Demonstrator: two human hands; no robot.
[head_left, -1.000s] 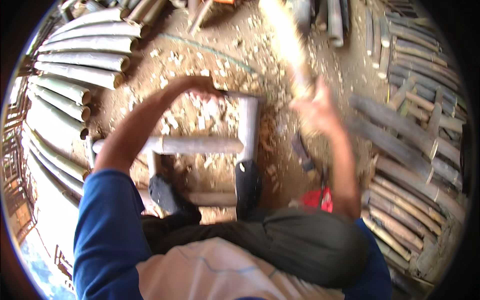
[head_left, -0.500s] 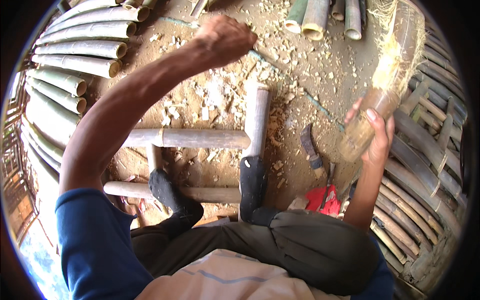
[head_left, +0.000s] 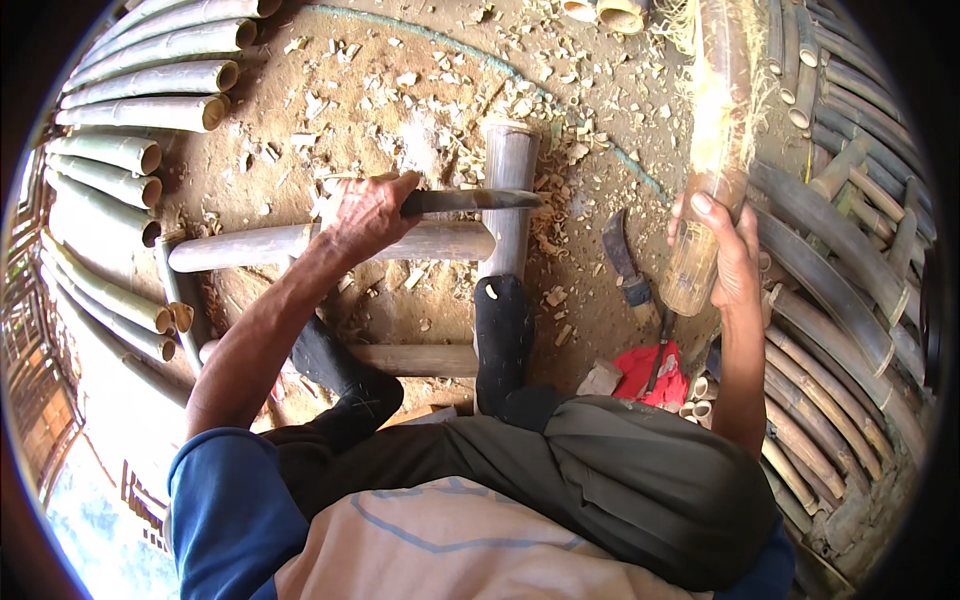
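Observation:
My left hand [head_left: 368, 212] is closed around the handle of a knife [head_left: 465, 201]. Its dark blade points right, level across the upright of a bamboo frame [head_left: 510, 170]; whether it touches the bamboo I cannot tell. On the right, the fingers of my right hand [head_left: 735, 245] wrap round the near end of a thick bamboo pole [head_left: 722, 140]. That pole slants up and away, its upper part scraped pale, with frayed fibres hanging from its sides. My feet in black socks [head_left: 500, 335] rest at the frame.
A curved blade [head_left: 620, 248] with a wooden handle lies on the ground, near a red cloth [head_left: 640, 375]. Cut bamboo poles lie in stacks on the left [head_left: 150, 78] and right [head_left: 830, 270]. A green cord [head_left: 430, 35] crosses ground strewn with wood chips.
My left hand has come down and toward me, and the knife blade now shows. The bamboo pole in my right hand stands more upright in view. The whole view has shifted a little.

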